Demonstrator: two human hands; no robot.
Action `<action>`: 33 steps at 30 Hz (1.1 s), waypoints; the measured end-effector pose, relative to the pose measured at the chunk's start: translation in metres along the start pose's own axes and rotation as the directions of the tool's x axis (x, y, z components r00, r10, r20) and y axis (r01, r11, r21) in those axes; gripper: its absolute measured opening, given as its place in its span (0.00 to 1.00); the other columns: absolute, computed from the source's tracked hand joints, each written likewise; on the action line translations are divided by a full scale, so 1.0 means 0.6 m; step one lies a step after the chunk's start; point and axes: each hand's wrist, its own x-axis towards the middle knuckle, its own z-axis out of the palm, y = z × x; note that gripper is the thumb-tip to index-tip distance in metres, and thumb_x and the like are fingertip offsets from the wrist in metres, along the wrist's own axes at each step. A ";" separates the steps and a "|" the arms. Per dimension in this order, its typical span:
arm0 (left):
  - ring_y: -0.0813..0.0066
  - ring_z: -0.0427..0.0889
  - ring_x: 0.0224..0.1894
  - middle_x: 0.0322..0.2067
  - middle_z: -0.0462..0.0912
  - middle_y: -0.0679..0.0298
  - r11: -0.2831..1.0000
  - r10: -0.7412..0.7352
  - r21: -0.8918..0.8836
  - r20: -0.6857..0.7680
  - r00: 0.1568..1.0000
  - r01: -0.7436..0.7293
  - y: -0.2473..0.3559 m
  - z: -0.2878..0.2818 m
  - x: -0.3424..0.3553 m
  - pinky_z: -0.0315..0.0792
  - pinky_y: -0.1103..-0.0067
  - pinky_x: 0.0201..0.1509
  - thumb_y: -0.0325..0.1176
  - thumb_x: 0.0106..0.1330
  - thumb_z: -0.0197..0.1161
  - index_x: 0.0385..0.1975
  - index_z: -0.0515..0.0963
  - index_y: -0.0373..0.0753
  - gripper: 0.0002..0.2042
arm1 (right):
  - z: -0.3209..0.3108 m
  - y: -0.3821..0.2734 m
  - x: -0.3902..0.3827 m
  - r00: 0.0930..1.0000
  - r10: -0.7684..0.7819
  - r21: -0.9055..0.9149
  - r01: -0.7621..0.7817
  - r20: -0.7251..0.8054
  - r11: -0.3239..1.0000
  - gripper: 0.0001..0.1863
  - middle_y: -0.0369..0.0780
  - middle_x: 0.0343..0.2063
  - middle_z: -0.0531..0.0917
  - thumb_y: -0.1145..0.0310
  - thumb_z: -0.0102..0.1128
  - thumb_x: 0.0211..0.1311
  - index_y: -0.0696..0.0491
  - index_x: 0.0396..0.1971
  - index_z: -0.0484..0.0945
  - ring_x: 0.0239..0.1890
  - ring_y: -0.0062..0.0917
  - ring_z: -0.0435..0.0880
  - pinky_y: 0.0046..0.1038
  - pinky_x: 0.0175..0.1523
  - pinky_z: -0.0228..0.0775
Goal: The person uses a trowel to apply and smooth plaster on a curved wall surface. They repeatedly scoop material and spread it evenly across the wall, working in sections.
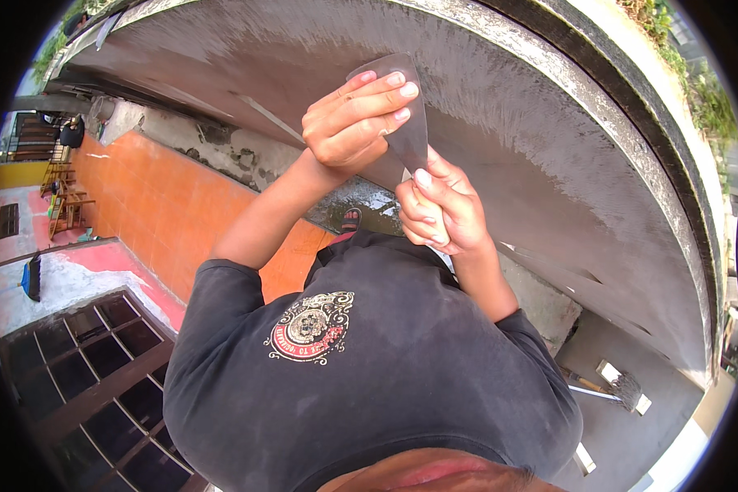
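Note:
A putty knife (416, 127) with a wide grey blade is held up in front of the wall, its broad end pointing up and away. My right hand (444, 205) is closed round its handle, most of which is hidden in the fist. Across the face of the blade lie the bent fingers of my left hand (348, 123), pressed against the metal near its broad edge. That hand's thumb is mostly out of sight. Just beyond both hands runs the grey, streaky plastered wall (541, 189).
Along the wall's top runs a pale ledge (582, 82). An orange tiled floor (172, 197) stretches left, with wooden chairs (70, 201) farther off. At the lower left is a dark gridded window (98, 361). A bristle brush (627, 392) lies at the lower right.

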 end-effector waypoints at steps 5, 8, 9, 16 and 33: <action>0.64 0.88 0.48 0.40 0.89 0.60 0.988 0.142 -0.068 0.009 0.990 -0.141 -0.001 -0.001 0.000 0.80 0.69 0.58 0.12 0.50 0.65 0.27 0.82 0.39 0.11 | 0.014 -0.009 0.012 1.000 0.020 -0.054 -0.021 -0.021 0.998 0.24 0.35 0.17 0.67 0.67 0.41 0.80 0.39 0.72 0.61 0.10 0.14 0.60 0.17 0.13 0.52; 0.64 0.88 0.49 0.40 0.89 0.61 0.995 0.083 -0.045 -0.053 0.995 -0.086 -0.012 -0.001 0.007 0.80 0.68 0.59 0.12 0.50 0.66 0.26 0.82 0.40 0.12 | 0.022 -0.012 0.023 1.000 0.017 -0.087 -0.017 -0.003 0.996 0.26 0.34 0.17 0.67 0.67 0.42 0.80 0.39 0.74 0.57 0.10 0.14 0.60 0.17 0.14 0.53; 0.65 0.88 0.48 0.40 0.90 0.61 0.999 0.046 -0.009 -0.080 0.996 -0.046 -0.017 -0.002 0.009 0.80 0.69 0.57 0.14 0.50 0.66 0.26 0.83 0.40 0.10 | 0.023 -0.011 0.027 0.998 0.024 -0.110 -0.031 -0.061 0.993 0.26 0.34 0.17 0.66 0.67 0.42 0.80 0.39 0.74 0.57 0.10 0.14 0.60 0.17 0.14 0.53; 0.63 0.88 0.50 0.42 0.89 0.58 0.996 0.057 -0.073 0.010 0.998 -0.056 -0.010 -0.012 0.001 0.79 0.67 0.60 0.11 0.51 0.64 0.29 0.82 0.38 0.12 | 0.028 -0.005 0.024 0.998 0.048 -0.020 -0.049 -0.038 0.999 0.21 0.35 0.17 0.68 0.67 0.41 0.80 0.38 0.69 0.65 0.09 0.15 0.61 0.17 0.13 0.52; 0.65 0.89 0.48 0.39 0.90 0.61 0.997 0.075 0.015 -0.169 0.983 -0.074 -0.058 -0.013 -0.003 0.79 0.70 0.56 0.14 0.49 0.65 0.26 0.83 0.39 0.10 | 0.016 -0.007 0.061 0.999 0.007 -0.175 -0.013 -0.039 0.984 0.26 0.34 0.17 0.68 0.67 0.45 0.79 0.45 0.74 0.59 0.10 0.13 0.61 0.17 0.14 0.55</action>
